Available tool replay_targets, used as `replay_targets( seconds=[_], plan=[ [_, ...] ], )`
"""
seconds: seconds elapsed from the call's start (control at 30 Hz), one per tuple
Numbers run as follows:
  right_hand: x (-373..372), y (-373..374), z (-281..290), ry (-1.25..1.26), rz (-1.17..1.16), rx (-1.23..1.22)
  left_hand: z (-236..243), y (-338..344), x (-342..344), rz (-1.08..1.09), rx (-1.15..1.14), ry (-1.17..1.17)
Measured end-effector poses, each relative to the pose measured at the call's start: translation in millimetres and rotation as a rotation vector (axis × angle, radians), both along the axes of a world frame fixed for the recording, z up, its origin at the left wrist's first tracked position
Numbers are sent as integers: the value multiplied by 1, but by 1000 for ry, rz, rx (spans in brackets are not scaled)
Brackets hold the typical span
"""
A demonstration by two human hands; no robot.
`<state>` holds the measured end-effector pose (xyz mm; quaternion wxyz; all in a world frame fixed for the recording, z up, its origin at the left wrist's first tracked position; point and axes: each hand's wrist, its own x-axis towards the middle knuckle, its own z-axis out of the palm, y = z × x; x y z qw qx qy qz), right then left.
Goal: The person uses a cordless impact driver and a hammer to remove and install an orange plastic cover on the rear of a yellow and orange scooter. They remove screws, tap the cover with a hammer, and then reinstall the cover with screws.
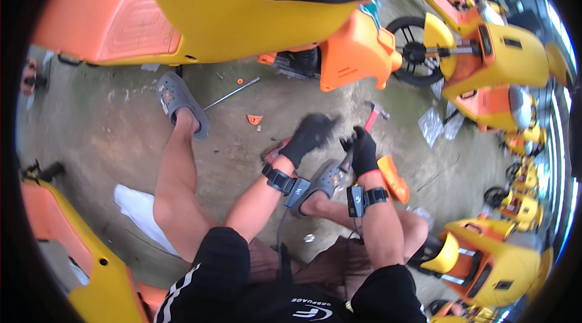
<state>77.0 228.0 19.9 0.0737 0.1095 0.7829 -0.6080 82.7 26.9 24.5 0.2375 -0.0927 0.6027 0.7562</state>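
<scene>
My left hand (pixel 308 138), in a black glove, is smeared by motion above the floor, so its fingers are unclear. Beneath that wrist a red object (pixel 273 154) is partly hidden. My right hand (pixel 361 152), also gloved, is closed on a dark, narrow object (pixel 347 159) that I cannot make out. Just beyond it lies a red-handled hammer (pixel 370 119). An orange plastic part (pixel 393 177) rests right of that hand. Farther forward are a long metal tool (pixel 231 94) and a small orange piece (pixel 254 119) on the floor.
A yellow and orange scooter (pixel 236 17) spans the top. Several similar scooters (pixel 500 62) line the right side, and another (pixel 103 280) stands at lower left. A white cloth (pixel 142 211) lies by my left leg; plastic bags (pixel 431 126) lie at right. My shoes sit on the concrete floor.
</scene>
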Motion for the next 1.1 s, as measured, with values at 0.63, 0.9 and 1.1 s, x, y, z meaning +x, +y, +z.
replay_targets(
  seconds=[0.63, 0.9, 1.1],
  plan=[
    [-29, -14, -19, -198, -37, -121, 52, 38, -40, 378, -21, 199],
    [-23, -18, -26, -53, 22, 46, 51, 34, -35, 370, -77, 194],
    [-32, -13, 1, -96, 109, 76, 45, 41, -40, 497, 166, 277]
  ],
)
